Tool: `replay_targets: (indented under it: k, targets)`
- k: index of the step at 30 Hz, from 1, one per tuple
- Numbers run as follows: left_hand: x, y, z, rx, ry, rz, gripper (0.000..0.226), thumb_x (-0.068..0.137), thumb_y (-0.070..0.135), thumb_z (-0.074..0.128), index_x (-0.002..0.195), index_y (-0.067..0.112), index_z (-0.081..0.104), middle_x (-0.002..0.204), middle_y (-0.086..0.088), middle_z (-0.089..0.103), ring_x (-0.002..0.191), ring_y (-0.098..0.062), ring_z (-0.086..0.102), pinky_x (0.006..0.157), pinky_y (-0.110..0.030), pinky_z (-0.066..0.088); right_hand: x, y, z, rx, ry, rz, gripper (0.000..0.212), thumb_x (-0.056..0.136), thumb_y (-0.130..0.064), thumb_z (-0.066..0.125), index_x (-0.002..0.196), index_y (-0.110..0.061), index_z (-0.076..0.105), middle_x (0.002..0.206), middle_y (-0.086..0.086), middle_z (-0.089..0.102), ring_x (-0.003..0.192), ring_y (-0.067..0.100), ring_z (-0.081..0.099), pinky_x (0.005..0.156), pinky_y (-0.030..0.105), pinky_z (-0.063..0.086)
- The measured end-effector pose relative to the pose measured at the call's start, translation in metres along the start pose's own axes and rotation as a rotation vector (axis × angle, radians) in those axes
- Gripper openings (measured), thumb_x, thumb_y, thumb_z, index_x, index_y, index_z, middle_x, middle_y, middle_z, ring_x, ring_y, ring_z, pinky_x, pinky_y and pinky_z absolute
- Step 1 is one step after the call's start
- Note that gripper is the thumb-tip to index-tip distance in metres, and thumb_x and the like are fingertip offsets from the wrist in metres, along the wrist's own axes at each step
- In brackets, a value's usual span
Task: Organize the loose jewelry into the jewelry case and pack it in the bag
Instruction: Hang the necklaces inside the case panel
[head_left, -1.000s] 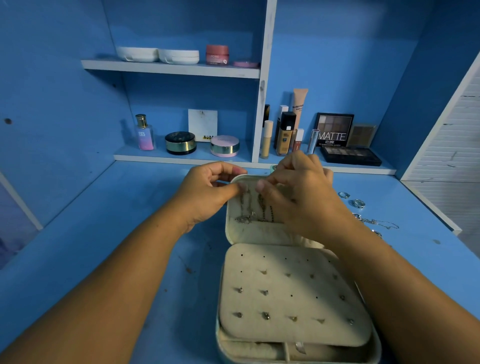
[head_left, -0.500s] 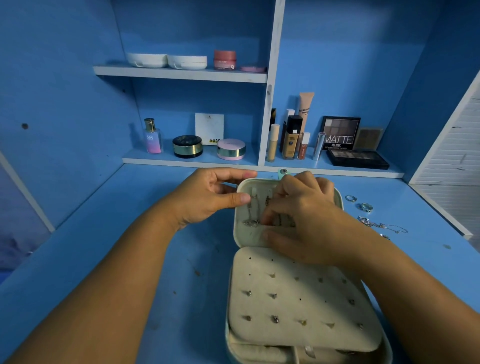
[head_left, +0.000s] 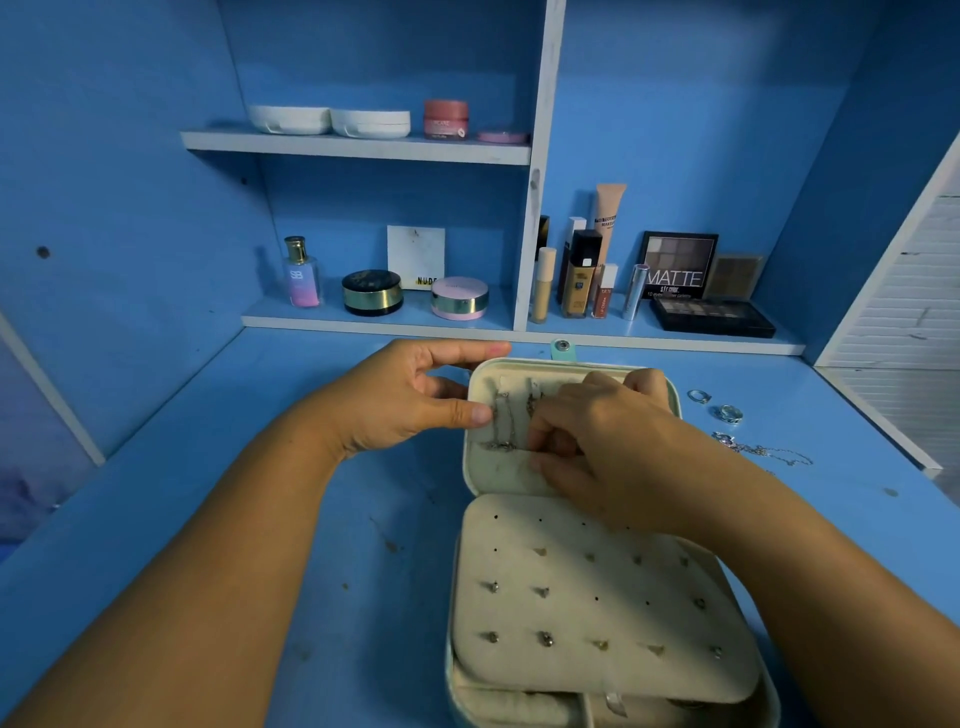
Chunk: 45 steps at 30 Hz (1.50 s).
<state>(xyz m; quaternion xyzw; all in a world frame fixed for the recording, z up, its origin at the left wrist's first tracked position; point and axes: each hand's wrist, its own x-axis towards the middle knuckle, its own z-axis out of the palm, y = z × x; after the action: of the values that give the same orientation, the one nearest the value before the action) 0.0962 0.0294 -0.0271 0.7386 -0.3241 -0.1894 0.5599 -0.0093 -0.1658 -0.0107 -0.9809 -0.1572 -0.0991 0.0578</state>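
Bench (head_left: 260, 519): carries the jewelry case (head_left: 519, 675), open, lid laid back at its far side.
Risk: the chains (head_left: 501, 421) hung in the lid could tangle or pull loose if tugged.
Left hand (head_left: 400, 400): grips the lid's left rim, thumb inside.
Right hand (head_left: 613, 441): fingers curled, apparently pinching a chain in the lid.
Loose rings (head_left: 727, 413): right of the case, unpacked.

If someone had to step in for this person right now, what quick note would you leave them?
Left hand holds the lid edge of the jewelry case. Right hand is curled at the chains hanging in the lid; whether it pinches one is hidden.
Done: studs sit in the earring panel.
To do: rings and a necklace lie loose on the table; then close the case and bag it. No bag in view.
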Motion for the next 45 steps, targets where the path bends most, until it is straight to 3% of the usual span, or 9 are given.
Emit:
replay_targets:
  k: [4,10,15,18,24,27,31,35,45]
  targets:
    - [0.001,-0.001,0.000,0.004,0.001,-0.008,0.060,0.079,0.000,0.070,0.131,0.027,0.056,0.126,0.000,0.066,0.101,-0.010,0.068,0.096,-0.027,0.052,-0.004,-0.004,0.003,-0.031,0.025,0.001,0.014,0.090,-0.041,0.049,0.089,-0.028,0.055,0.087,-0.016,0.050,0.093,0.009,0.041,0.095,0.036,0.023]
    - [0.000,-0.001,-0.001,-0.010,0.010,-0.004,0.061,0.072,0.011,0.073,0.128,0.030,0.058,0.124,0.000,0.068,0.109,-0.015,0.066,0.095,-0.024,0.051,-0.003,0.004,-0.003,0.165,-0.058,-0.034,0.013,0.086,-0.034,0.054,0.076,-0.027,0.051,0.078,-0.013,0.048,0.086,0.005,0.039,0.090,0.032,0.025]
    - [0.000,0.000,-0.001,-0.021,0.016,0.003,0.060,0.071,0.012,0.073,0.127,0.030,0.059,0.125,0.001,0.067,0.111,-0.013,0.066,0.096,-0.025,0.051,-0.001,0.006,-0.005,0.260,-0.075,-0.039,0.009,0.088,-0.026,0.057,0.082,-0.032,0.054,0.072,-0.010,0.055,0.074,0.007,0.050,0.086,0.026,0.024]
    - [0.001,0.001,0.000,-0.037,0.020,0.003,0.059,0.073,0.009,0.072,0.126,0.029,0.059,0.126,-0.003,0.066,0.110,-0.014,0.066,0.094,-0.024,0.052,-0.001,0.004,-0.008,0.309,-0.075,-0.020,0.025,0.088,-0.021,0.056,0.104,-0.040,0.053,0.067,-0.011,0.053,0.070,0.005,0.049,0.074,0.018,0.023]
    - [0.001,-0.002,0.003,-0.016,-0.008,-0.019,0.057,0.078,0.003,0.072,0.130,0.021,0.059,0.126,-0.004,0.066,0.111,-0.018,0.066,0.095,-0.026,0.051,-0.001,0.001,-0.003,0.183,-0.102,-0.047,0.009,0.088,-0.030,0.051,0.092,-0.032,0.060,0.068,-0.012,0.054,0.074,0.005,0.050,0.090,0.030,0.022]
    - [0.002,0.000,0.003,-0.027,0.002,-0.012,0.058,0.074,0.008,0.073,0.129,0.022,0.060,0.124,0.001,0.068,0.109,-0.016,0.067,0.093,-0.025,0.052,-0.001,0.000,-0.001,0.102,-0.085,-0.029,0.018,0.088,-0.045,0.051,0.084,-0.028,0.056,0.064,-0.012,0.050,0.071,0.006,0.049,0.093,0.030,0.021]
    - [0.002,0.001,0.004,-0.018,0.012,-0.008,0.060,0.070,0.012,0.074,0.127,0.024,0.061,0.124,0.002,0.068,0.107,-0.014,0.067,0.094,-0.025,0.052,-0.001,0.000,-0.002,0.146,-0.051,0.019,0.025,0.086,-0.046,0.058,0.099,-0.038,0.038,0.067,-0.012,0.052,0.068,0.003,0.048,0.100,0.029,0.020]
    - [0.001,0.000,0.004,-0.026,-0.001,-0.013,0.058,0.073,0.009,0.073,0.129,0.022,0.060,0.123,0.001,0.068,0.106,-0.014,0.067,0.095,-0.027,0.052,-0.001,0.001,-0.003,0.111,-0.092,-0.014,0.019,0.089,-0.044,0.055,0.107,-0.043,0.049,0.072,-0.015,0.050,0.077,-0.003,0.044,0.101,0.032,0.018]
    - [0.001,-0.001,0.004,-0.024,-0.006,-0.016,0.059,0.070,0.012,0.074,0.127,0.024,0.061,0.124,0.001,0.068,0.106,-0.015,0.068,0.095,-0.026,0.051,-0.003,0.006,-0.005,0.061,-0.093,-0.015,0.023,0.080,-0.061,0.057,0.095,-0.043,0.058,0.080,-0.022,0.051,0.085,0.000,0.042,0.096,0.034,0.022]
